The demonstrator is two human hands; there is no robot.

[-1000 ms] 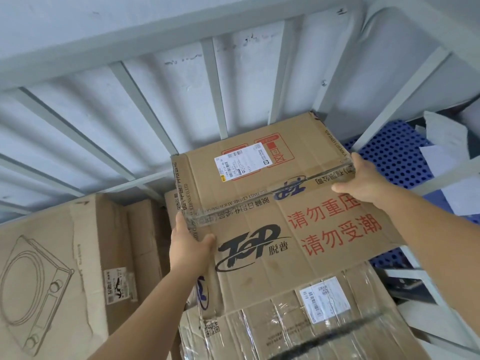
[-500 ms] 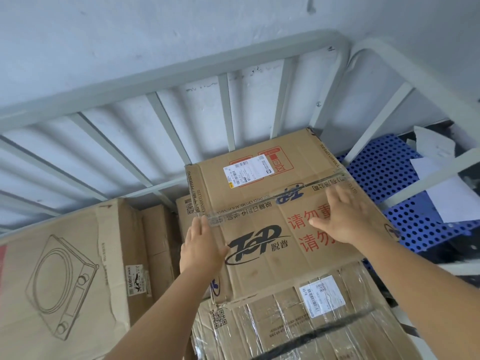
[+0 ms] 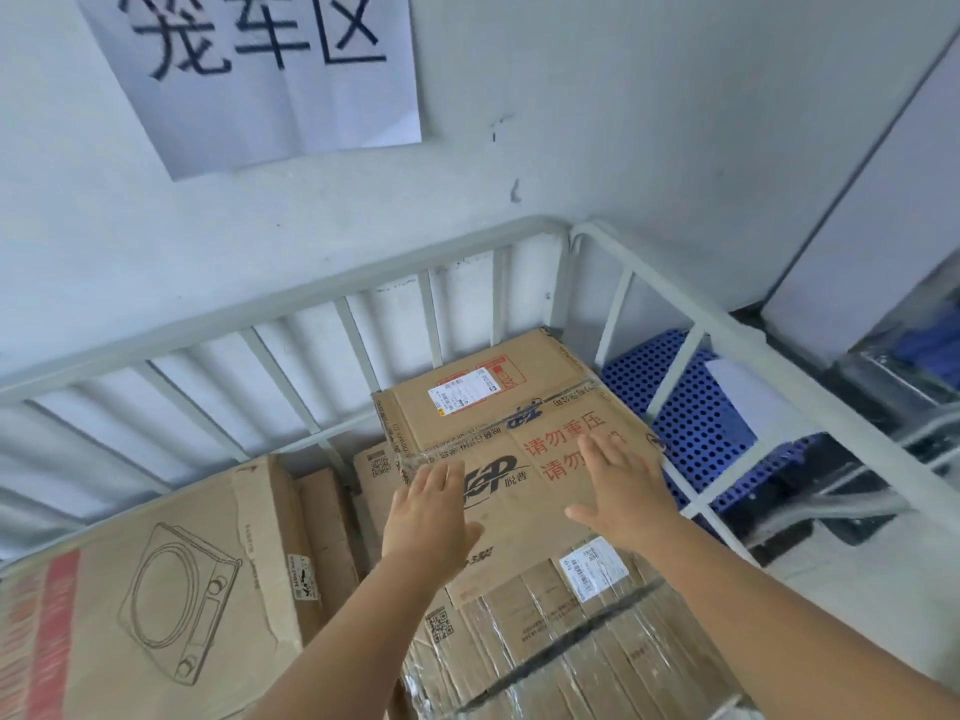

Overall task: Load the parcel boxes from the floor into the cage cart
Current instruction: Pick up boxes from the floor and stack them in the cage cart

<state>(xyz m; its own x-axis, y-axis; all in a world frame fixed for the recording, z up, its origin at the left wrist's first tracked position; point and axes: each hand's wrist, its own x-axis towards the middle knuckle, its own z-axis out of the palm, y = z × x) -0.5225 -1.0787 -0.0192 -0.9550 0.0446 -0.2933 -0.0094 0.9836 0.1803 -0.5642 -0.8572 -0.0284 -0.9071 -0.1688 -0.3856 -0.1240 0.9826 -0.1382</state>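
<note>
The parcel box (image 3: 519,433), brown cardboard with red and dark print and a white shipping label on its far half, lies flat on top of the stack in the cage cart (image 3: 291,314), pushed into the cart's corner at about one o'clock from the middle of the view; a strip of clear tape crosses its top from side to side. The left hand (image 3: 431,511) is spread flat, fingers extended and holding nothing, over the box's near left edge at about six o'clock; whether the palm presses the cardboard or floats just above it cannot be told. The right hand (image 3: 623,491) is likewise wide and empty, palm down over the red lettering at about four o'clock. Under the box, toward five o'clock, lies a film-wrapped carton (image 3: 561,641) with its own white label and a dark strap across it; at eight o'clock sits a large carton (image 3: 156,589) printed with a line drawing of a round appliance, with a narrower carton (image 3: 327,532) upright just beside it; the cart's pale bars run from nine o'clock round to three; outside them at three o'clock is a blue perforated crate (image 3: 696,418); at eleven o'clock a paper sign (image 3: 260,70) hangs on the wall.
</note>
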